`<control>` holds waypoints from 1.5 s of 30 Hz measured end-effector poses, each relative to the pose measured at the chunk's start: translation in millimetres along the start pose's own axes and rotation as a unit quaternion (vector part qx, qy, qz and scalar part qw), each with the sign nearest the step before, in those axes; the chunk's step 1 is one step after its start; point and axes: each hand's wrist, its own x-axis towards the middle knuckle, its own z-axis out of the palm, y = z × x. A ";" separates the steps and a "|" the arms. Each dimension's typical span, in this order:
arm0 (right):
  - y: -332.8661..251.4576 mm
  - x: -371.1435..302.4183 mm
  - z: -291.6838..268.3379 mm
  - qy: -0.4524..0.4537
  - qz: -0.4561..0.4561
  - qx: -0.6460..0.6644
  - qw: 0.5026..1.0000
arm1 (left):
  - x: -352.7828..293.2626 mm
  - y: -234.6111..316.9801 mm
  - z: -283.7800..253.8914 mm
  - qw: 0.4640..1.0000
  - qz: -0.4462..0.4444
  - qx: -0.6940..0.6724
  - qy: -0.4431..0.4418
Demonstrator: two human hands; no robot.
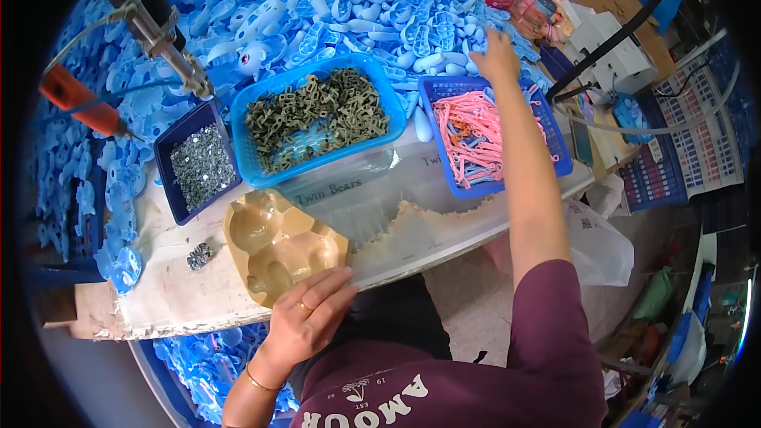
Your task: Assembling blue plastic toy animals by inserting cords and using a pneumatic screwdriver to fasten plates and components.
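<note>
A gold plastic tray [287,242] with rounded hollows lies near the table's front edge. My left hand [313,313] rests at its near right corner, fingers stretched out and gripping nothing. At the far right, my right hand [498,59] reaches over a dark blue basket [457,185] into the heap of light blue plastic pieces [380,12]. Its thumb stands apart from the fingers, and nothing shows in it. Pink strap-like plastic parts [468,131], with some orange and blue ones, fill that basket, partly hidden by my right forearm.
A bright blue basket [277,177] holds small olive-coloured parts. Left of it stands a dark blue box [184,212] of small screws. An orange-handled electric screwdriver [83,103] and a metal tool on an arm [166,40] hang over the left side. Loose screws [200,255] lie by the tray.
</note>
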 end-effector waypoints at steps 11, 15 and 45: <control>23.1 -23.4 -19.2 0.007 -0.113 0.196 0.974 | 1.2 -6.7 0.3 1.000 0.002 -0.009 -0.008; 11.5 -38.0 -31.9 0.020 -0.113 0.261 0.959 | 1.1 -7.1 1.1 1.000 0.006 -0.003 -0.006; -179.7 2.7 -6.0 -0.136 -0.112 -0.117 0.978 | -3.1 -6.3 1.2 0.999 -0.027 -0.029 -0.003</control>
